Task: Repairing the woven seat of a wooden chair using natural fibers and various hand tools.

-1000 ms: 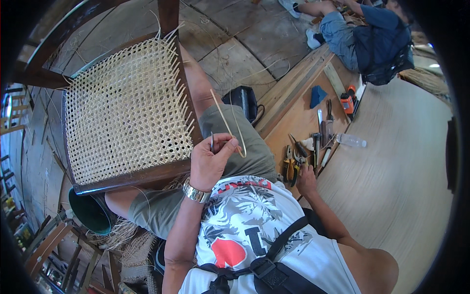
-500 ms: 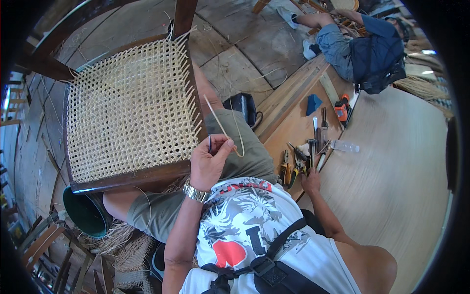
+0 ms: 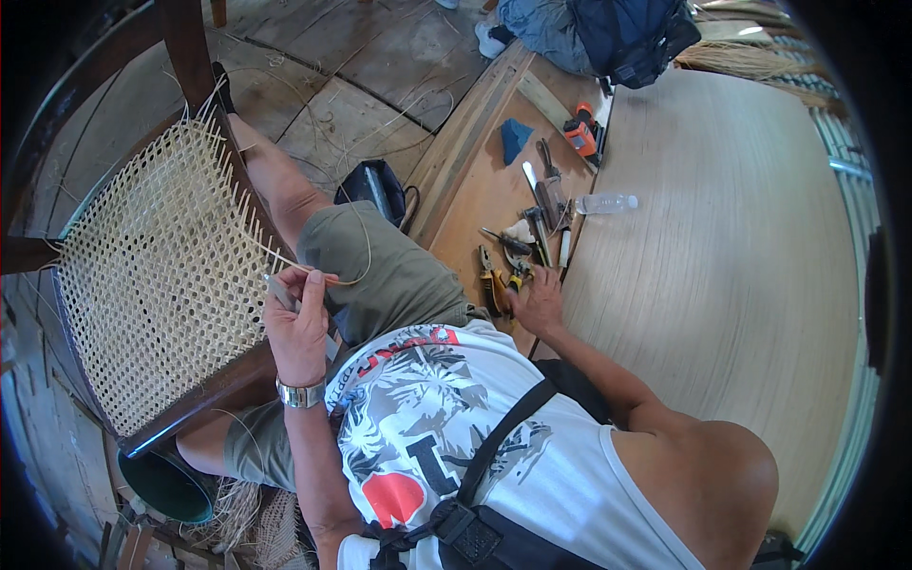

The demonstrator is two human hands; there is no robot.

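A thin strand of pale cane [image 3: 353, 255] curved up from the left hand [image 3: 299, 318], which gripped it together with a slim grey tool [image 3: 278, 290] between thumb and fingertips, just beside the edge of a woven cane chair seat [image 3: 152, 275]. The strand arched over the person's knee and ran back toward the loose ends bristling along the seat's right rim. The left forearm rose from the lower edge, bent at the elbow, a metal wristwatch [image 3: 300, 393] on the wrist and the fist closed and turned toward the weave. The right hand [image 3: 539, 302] lay well apart, stretched out to the wooden bench [image 3: 480, 195], palm down with fingers spread loosely over a pair of yellow-handled pliers [image 3: 492, 283]; whether it gripped them could not be told. The seat was an open lattice of light cane set in a dark wooden frame [image 3: 204, 394] and rested across the person's lap. Beside the pliers lay more hand tools, a clear plastic bottle [image 3: 604, 202], a blue wedge [image 3: 514, 140] and an orange tape measure [image 3: 581, 136]. A green bucket [image 3: 166, 486] stood below the frame, next to bundled cane.
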